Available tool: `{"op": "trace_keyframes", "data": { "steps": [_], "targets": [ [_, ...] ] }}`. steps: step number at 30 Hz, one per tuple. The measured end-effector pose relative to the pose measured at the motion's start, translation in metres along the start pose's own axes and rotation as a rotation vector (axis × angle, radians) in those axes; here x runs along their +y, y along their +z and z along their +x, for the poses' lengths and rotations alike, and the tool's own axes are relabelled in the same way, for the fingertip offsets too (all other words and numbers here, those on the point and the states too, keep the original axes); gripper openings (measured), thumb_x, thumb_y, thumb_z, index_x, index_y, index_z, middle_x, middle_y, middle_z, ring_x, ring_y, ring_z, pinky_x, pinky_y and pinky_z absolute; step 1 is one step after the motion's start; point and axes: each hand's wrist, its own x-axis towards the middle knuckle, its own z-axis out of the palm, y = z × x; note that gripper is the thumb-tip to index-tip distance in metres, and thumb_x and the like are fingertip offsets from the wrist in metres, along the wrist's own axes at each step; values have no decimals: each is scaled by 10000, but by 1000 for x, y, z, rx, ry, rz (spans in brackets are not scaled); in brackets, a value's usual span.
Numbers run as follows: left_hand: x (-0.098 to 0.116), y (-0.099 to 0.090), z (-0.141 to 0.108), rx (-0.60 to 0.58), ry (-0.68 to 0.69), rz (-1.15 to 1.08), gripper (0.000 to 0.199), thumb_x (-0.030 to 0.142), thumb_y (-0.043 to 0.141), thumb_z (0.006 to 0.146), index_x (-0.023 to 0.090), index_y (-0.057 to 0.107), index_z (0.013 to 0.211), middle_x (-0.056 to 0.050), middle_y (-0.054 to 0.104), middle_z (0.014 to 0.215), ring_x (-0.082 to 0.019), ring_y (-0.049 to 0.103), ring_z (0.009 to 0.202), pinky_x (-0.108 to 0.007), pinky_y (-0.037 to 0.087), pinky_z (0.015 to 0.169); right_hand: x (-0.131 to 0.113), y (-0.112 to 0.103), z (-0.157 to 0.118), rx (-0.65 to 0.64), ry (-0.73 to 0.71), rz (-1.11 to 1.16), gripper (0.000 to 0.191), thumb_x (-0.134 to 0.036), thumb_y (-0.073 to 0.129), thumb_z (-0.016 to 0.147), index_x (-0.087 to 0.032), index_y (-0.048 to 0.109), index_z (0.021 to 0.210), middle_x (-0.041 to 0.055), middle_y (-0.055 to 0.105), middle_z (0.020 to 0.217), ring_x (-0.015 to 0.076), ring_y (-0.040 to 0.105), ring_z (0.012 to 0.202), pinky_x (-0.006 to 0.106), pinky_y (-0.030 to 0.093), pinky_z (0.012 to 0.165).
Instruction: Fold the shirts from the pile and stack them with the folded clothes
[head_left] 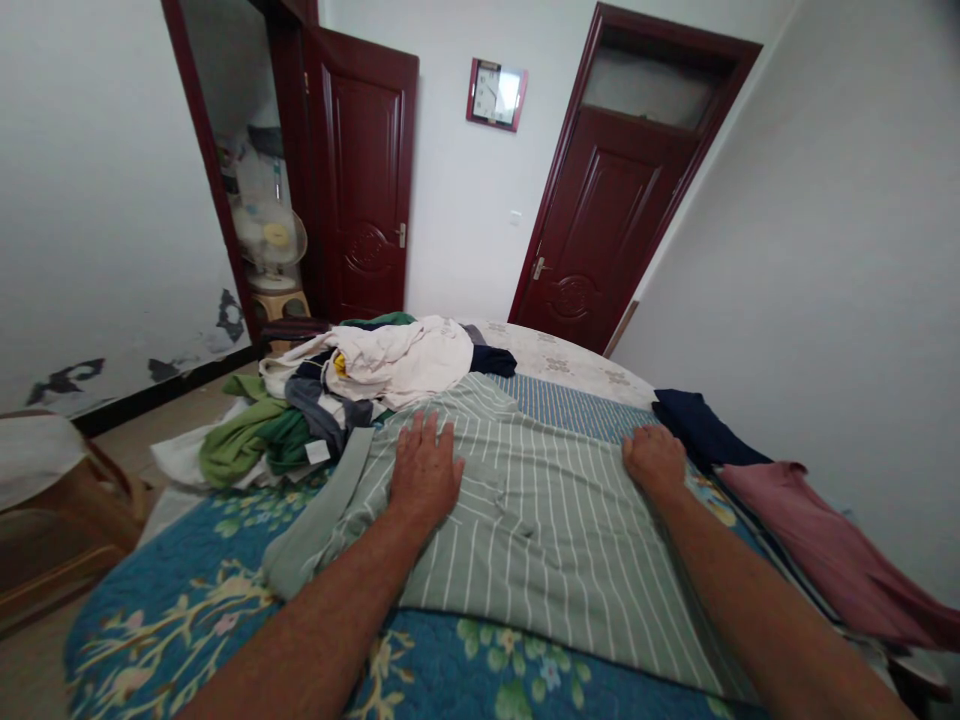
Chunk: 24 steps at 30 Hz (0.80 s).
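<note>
- The striped shirt (555, 500) lay on the floral cover (180, 600), partly hidden by both arms.
- The left hand (427, 468) rested there, fingers slightly spread.
- The right hand (655, 460) curled at its edge; any grip was unclear.
- Piled clothes (405, 358) hid one another.

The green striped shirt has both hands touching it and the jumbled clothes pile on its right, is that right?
Wrong side: the head view shows the jumbled clothes pile left of the green striped shirt. The left hand and right hand do touch the shirt.
</note>
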Motion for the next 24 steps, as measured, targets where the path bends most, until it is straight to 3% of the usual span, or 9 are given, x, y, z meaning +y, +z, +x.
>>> {"op": "trace_keyframes", "data": {
  "steps": [2, 4, 6, 10, 13, 16, 18, 21, 24],
  "targets": [
    [0, -3, 2, 17, 82, -32, 419, 245, 562, 983, 170, 668, 1381, -177, 621, 1503, -353, 502, 1443, -499, 363, 1203, -36, -12, 12, -16, -99, 110, 499, -368, 385, 1051, -107, 734, 1296, 233, 707, 1351, 343, 593, 1352, 457, 386, 1187],
    [0, -3, 4, -48, 138, -81, 301, 232, 492, 1022, 188, 720, 1213, -153, 737, 1259, -311, 635, 1244, -443, 454, 1091, -78, -22, 25, -53, -149, 250, 507, -364, 359, 1068, -132, 708, 1353, 187, 715, 1369, 299, 631, 1317, 396, 405, 1173],
    [0, -1, 4, -134, 146, -141, 302, 268, 431, 1064, 197, 717, 1129, -130, 769, 1087, -279, 696, 1081, -398, 499, 986, -123, -29, 36, -128, -184, 387, 527, -406, 367, 1077, -135, 669, 1412, 168, 724, 1366, 285, 664, 1283, 379, 437, 1140],
    [-2, 1, 5, -190, 52, -280, 290, 304, 444, 1070, 204, 705, 1149, -116, 788, 1031, -257, 737, 981, -362, 507, 899, -201, -28, 50, -261, -152, 579, 574, -525, 545, 997, -114, 691, 1370, 210, 688, 1417, 322, 651, 1324, 403, 462, 1117],
    [-8, -1, 7, -167, -35, -410, 267, 273, 481, 1042, 211, 722, 1138, -103, 796, 1011, -237, 748, 949, -344, 503, 888, -237, -20, 59, -293, -98, 619, 505, -466, 674, 887, -101, 751, 1228, 235, 747, 1276, 350, 707, 1214, 411, 524, 1014],
    [-14, -1, 10, -171, -121, -584, 280, 248, 461, 1026, 203, 729, 1091, -75, 792, 913, -200, 749, 838, -320, 516, 839, -255, -15, 66, -326, -54, 677, 291, -297, 699, 789, -103, 789, 986, 188, 799, 976, 321, 761, 982, 357, 557, 847],
    [-16, 1, 11, -185, -188, -707, 275, 272, 463, 1019, 202, 728, 1046, -58, 784, 863, -182, 746, 773, -307, 530, 797, -259, -19, 67, -318, -45, 741, 244, -262, 644, 791, -118, 780, 933, 130, 787, 871, 271, 753, 876, 309, 546, 760],
    [-16, 3, 14, -213, -294, -910, 309, 405, 503, 1018, 192, 726, 1006, -83, 789, 921, -195, 757, 785, -296, 554, 714, -253, -37, 57, -242, -84, 873, 335, -300, 547, 842, -156, 757, 1060, 59, 779, 925, 218, 720, 877, 273, 536, 742],
    [-18, 1, 21, -261, -498, -1187, 471, 566, 484, 1020, 153, 703, 1077, -158, 788, 1035, -246, 773, 843, -325, 596, 666, -231, -67, 24, -90, -296, 1093, 278, -323, 551, 829, -199, 730, 1002, 37, 753, 922, 223, 690, 912, 314, 546, 834]
  ]
}}
